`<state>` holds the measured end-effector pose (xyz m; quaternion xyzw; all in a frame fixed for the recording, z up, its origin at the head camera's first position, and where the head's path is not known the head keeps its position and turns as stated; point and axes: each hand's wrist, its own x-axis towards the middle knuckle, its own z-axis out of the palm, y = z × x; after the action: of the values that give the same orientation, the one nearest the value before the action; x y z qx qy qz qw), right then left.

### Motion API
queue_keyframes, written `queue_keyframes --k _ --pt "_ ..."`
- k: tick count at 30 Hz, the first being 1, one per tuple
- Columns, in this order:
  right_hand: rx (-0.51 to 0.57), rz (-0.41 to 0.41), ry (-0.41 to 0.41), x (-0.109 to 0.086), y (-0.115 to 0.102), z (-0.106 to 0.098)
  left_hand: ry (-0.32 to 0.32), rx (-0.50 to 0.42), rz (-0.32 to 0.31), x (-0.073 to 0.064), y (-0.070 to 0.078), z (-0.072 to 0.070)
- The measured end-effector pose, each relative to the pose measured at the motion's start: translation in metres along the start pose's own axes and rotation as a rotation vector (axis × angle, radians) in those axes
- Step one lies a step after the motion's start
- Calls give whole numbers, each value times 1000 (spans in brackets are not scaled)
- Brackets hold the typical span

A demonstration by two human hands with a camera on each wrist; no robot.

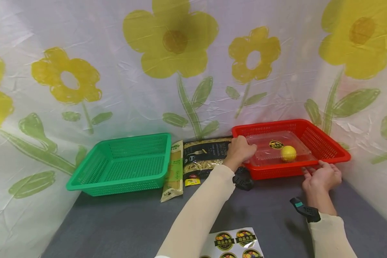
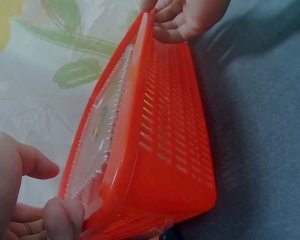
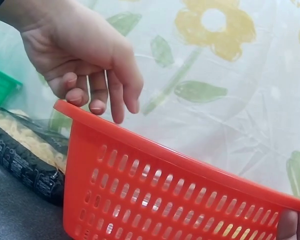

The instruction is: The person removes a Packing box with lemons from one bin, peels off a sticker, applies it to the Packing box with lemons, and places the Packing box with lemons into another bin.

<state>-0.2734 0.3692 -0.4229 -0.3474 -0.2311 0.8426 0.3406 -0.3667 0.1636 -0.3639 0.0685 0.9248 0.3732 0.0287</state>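
Observation:
A red plastic basket (image 1: 329, 157) stands at the back right. Inside it lies a clear plastic box (image 1: 296, 139) bearing a round black-and-gold sticker (image 1: 276, 144), and a yellow round thing (image 1: 288, 153) shows through the plastic. My left hand (image 1: 240, 152) is at the basket's front left corner; the right wrist view shows its fingers (image 3: 124, 75) hanging loosely over the rim, thumb apart. At the front right, my right hand (image 1: 324, 177) pinches the rim, thumb on top and fingers (image 2: 172, 32) beneath.
Left of the red basket lie a black bag of pasta (image 1: 206, 154) and a long pack of noodles (image 1: 174, 172). A green basket (image 1: 117, 184) stands farther left. A sheet of round stickers (image 1: 233, 245) lies at the table's near edge. Behind hangs a flowered curtain (image 1: 116, 118).

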Motion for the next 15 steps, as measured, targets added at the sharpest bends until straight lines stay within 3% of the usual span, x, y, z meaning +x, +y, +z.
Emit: queue_keyframes --k 9,15 --pt "14 3 10 -1 -2 -1 -23 -57 -11 -7 -7 -3" --pt "-6 -17 21 -4 -2 -2 4 -117 7 -17 -14 -6"
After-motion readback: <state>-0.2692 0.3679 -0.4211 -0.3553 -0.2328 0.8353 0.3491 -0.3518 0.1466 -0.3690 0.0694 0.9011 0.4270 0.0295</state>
